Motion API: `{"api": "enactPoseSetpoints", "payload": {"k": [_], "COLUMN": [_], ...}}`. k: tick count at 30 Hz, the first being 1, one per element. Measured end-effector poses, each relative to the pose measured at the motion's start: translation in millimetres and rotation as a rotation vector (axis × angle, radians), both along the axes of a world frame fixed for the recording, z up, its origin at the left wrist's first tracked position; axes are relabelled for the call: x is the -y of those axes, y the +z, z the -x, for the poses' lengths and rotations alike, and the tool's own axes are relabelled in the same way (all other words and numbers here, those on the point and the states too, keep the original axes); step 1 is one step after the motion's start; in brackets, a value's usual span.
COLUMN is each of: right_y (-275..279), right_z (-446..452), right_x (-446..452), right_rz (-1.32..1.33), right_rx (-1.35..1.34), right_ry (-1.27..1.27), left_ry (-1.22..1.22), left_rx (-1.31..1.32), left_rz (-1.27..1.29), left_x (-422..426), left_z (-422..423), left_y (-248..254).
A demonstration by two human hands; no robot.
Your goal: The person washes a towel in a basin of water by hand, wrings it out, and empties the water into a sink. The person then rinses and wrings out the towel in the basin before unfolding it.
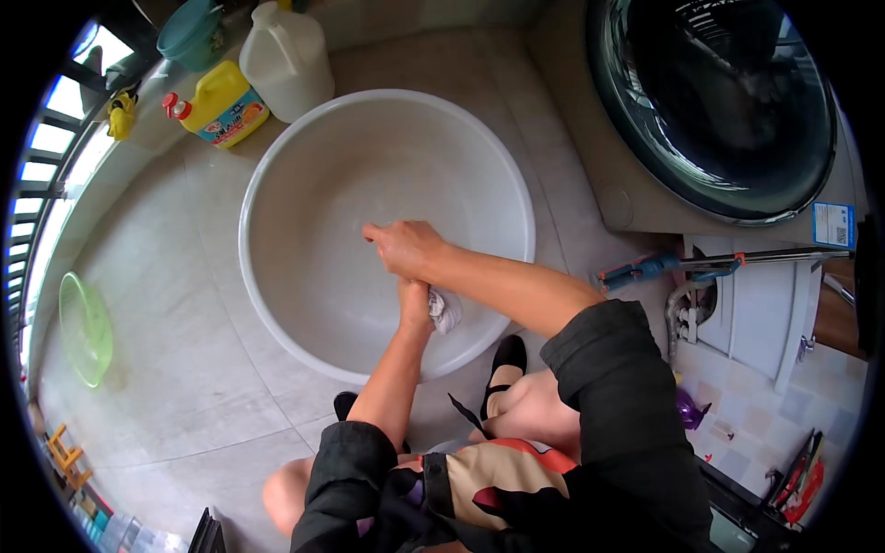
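A large pale round basin (323, 184) stands on the tiled floor in front of me. Over its lower middle, my left hand (415, 300) is closed on a small white cloth (446, 313), whose bunched end sticks out on the right side. Directly above it and touching it is my right hand (404, 247), also closed, with one digit poking out to the left. Whatever lies inside the right hand's fingers is hidden.
Behind the basin are a yellow bottle (221, 106), a white jug (288, 64) and a teal bucket (191, 35). A green basin (85, 330) is at the left. At the right are a washing machine (572, 138) and a blue-headed pole tool (645, 269).
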State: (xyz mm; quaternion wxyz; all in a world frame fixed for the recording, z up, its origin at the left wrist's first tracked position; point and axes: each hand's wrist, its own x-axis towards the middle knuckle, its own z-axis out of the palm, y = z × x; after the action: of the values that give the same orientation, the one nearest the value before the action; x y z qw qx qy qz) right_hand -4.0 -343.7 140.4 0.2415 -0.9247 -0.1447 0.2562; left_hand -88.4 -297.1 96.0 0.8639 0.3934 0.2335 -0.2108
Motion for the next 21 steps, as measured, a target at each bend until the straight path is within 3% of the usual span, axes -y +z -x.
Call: {"api": "enactPoseSetpoints", "payload": {"k": [3,5,7,9,11,13,17,19,21], "right_y": [12.6,33.5,44.6,60.3,69.1,73.3,41.7,57.3,74.4], "right_z": [-14.5,-23.2,-25.7,-20.3,-6.2,7.8,1.9,2.1,4.1], "right_x": [-3.3,4.8,13.2,26.2,24.4,23.8,31.7,33.5,32.9], "right_rz": [-0.111,-0.423,-0.660,-0.674,-0.673,-0.592,-0.822,-0.887,-0.944], "right_rx": [0.078,0.186,0.494,0.561,0.622,0.501,0.573,0.505,0.436], "right_ry": [-0.039,-0.163,-0.069,0.072,0.191,0.316,0.193,0.082,-0.035], "left_ry": [0.141,0.218,0.213,0.237,0.303,0.358,0.396,0.392,0.392], "left_rx": [0.053,-0.102,-0.064,0.042,-0.082,-0.216,-0.239,-0.179,-0.088], "left_rz": [0.141,0.291,0.259,0.633,0.584,0.547,0.504,0.814,0.759], "left_x": [-6.2,-13.4,-26.3,-34.5,-39.0,-36.4,-35.2,-41.9,-42.0], "left_z": [-12.5,-36.2,-58.6,-72.8,-72.5,-69.4,-70.4,-72.9,-73.0], "left_y": [0.3,20.6,28.1,16.2,41.7,50.0,39.2,32.1,35.1]}}
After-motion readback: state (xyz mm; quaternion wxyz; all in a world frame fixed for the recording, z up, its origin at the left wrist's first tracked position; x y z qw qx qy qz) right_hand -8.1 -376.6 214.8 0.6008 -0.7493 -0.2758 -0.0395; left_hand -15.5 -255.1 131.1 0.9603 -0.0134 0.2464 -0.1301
